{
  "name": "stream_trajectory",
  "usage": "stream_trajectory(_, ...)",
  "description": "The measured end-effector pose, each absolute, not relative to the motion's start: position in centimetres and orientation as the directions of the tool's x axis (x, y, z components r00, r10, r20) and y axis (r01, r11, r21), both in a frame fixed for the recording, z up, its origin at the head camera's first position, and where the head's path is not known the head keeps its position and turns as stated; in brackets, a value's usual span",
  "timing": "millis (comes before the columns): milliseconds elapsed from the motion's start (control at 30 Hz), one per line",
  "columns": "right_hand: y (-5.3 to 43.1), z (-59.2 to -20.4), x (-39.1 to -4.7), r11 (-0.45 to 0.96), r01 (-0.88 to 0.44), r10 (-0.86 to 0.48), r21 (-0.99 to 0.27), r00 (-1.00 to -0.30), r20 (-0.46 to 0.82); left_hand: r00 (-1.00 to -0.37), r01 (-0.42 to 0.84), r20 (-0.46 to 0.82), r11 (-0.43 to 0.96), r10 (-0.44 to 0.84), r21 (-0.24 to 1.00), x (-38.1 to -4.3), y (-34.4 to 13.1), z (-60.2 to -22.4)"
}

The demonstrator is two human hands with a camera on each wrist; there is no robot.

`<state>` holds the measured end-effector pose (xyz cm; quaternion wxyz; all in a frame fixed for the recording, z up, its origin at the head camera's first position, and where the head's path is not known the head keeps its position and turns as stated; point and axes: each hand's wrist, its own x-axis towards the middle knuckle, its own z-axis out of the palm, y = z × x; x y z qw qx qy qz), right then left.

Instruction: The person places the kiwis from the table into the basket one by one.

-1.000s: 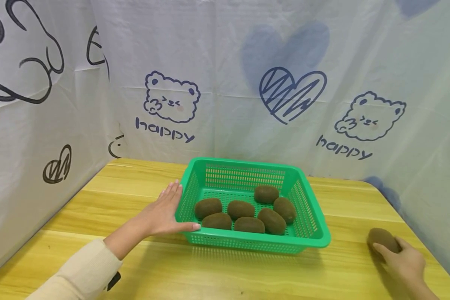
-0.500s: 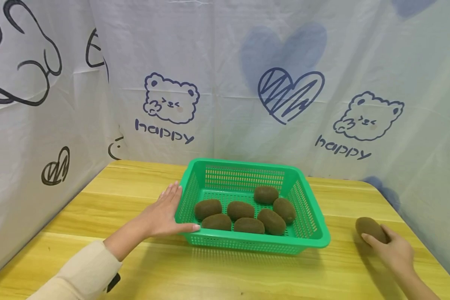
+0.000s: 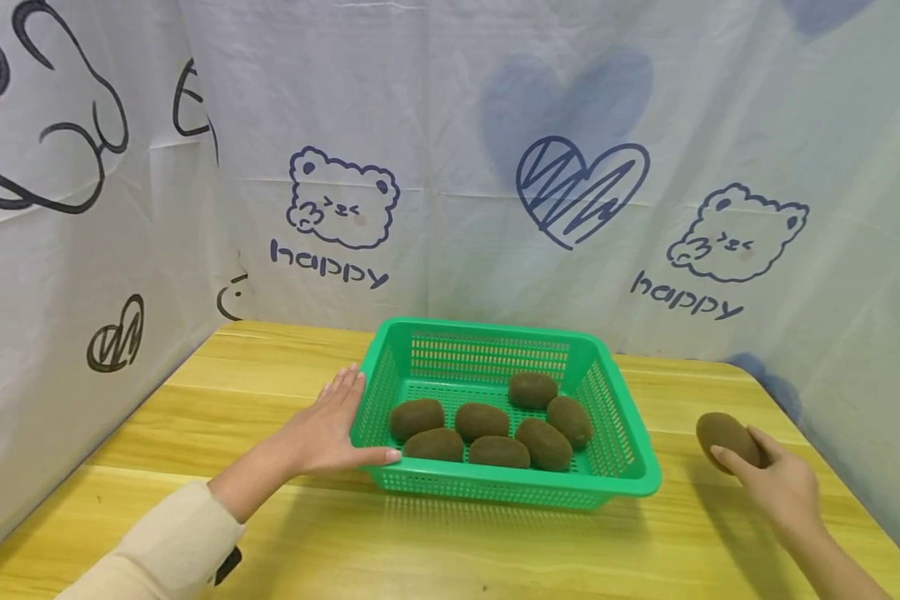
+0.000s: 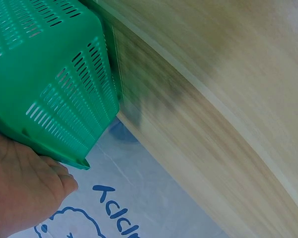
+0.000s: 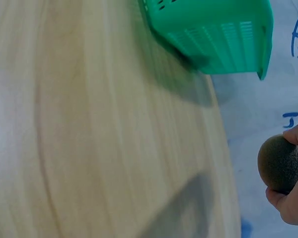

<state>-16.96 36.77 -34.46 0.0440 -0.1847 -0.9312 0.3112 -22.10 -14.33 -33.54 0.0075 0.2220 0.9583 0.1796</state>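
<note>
My right hand [image 3: 783, 487] grips a brown kiwi [image 3: 726, 439] above the table, to the right of the green plastic basket [image 3: 510, 483]. In the right wrist view the kiwi [image 5: 280, 163] sits between thumb and fingers. My left hand [image 3: 330, 425] lies along the basket's left side, thumb over the front rim and fingers straight against the left rim. The left wrist view shows that hand [image 4: 27, 186] at the basket's rim [image 4: 49, 153]. Several kiwis lie inside the basket, among them one at the back [image 3: 532, 390] and one at front left [image 3: 433, 444].
A wood-grain table [image 3: 435, 550] bears the basket. Behind it and on both sides hang white cloth sheets [image 3: 450, 250] printed with hearts, bears and the word "happy". A cream sleeve [image 3: 165, 542] covers the left forearm.
My right hand has carried the kiwi left and upward in the head view, nearer the basket. My left hand, the basket and the kiwis inside have stayed in place.
</note>
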Motion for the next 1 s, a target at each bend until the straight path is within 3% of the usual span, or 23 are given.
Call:
stream_trajectory(433,34.7,-33.1,-17.3,0.737,0.185,0.326,-0.65,-0.94,0.101,-0.901,0.424,0.069,0.834,0.428,0.352,-22.0,-14.2,-33.6)
stream_trajectory(1000,31.3,-30.9,-18.1,0.708,0.077,0.288,-0.702,-0.939,0.187,-0.9,0.428,0.077,0.833,0.43,0.35,-22.0,-14.4,-33.6)
